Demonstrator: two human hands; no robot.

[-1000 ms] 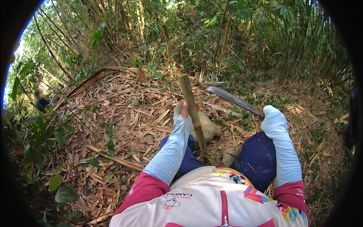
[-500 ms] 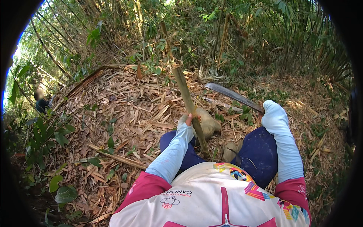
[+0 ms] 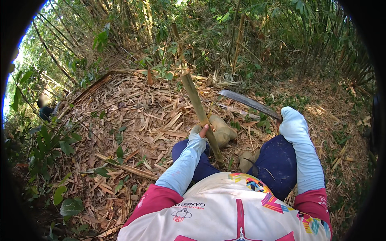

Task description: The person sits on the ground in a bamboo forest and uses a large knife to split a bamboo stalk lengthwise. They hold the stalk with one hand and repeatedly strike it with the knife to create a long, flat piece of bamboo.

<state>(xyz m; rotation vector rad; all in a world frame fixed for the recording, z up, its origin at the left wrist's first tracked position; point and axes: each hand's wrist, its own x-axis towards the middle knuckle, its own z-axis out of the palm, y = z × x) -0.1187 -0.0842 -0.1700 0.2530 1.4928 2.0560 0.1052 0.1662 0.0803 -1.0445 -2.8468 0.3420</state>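
Note:
My left hand (image 3: 198, 131) is closed around a greenish-brown bamboo pole (image 3: 194, 98), with the thumb laid along it. The pole leans, its upper end pointing away from me and to the left, its lower end down between my legs. Beside it is my khaki boot (image 3: 222, 131). In my right hand (image 3: 280, 122), by my right knee, is a machete; its long, dark grey blade (image 3: 249, 101) points left and away from me, apart from the pole. The machete's handle is mostly hidden in my grip.
Dry bamboo leaves and husks (image 3: 132, 108) cover the ground. A split bamboo strip (image 3: 128, 166) lies at the left, near leafy green plants (image 3: 66, 146). Bamboo thicket (image 3: 281, 44) stands at the back. Far left, another person (image 3: 45, 109) in dark clothing is partly hidden by foliage.
The bamboo pole's upper end has tipped slightly left. My left hand keeps hold of it, and the machete in my right hand has hardly moved.

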